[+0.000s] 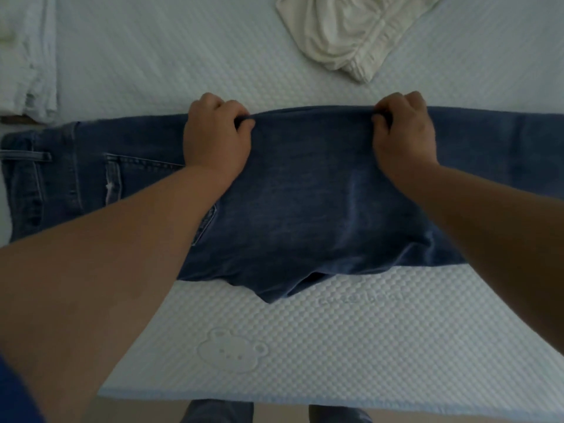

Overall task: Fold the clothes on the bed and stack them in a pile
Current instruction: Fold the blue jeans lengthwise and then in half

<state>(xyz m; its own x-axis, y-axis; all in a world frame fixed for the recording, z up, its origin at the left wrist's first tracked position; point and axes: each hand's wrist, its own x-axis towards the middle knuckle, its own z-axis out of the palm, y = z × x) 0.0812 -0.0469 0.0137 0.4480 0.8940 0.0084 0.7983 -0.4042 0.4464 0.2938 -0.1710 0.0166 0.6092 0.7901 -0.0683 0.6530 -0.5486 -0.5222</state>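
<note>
White quilted bed (305, 331) under you; jeans (305, 193) lie across it, long axis left-right, waistband at left. Your left hand (215, 134) and right hand (404, 132) each pinch the far edge. Cream garment (345, 29) lies beyond.

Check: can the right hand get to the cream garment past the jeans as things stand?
Probably yes, once it lets go. The right hand grips the jeans' far edge; the cream garment lies just beyond on bare bed, nothing between.
</note>
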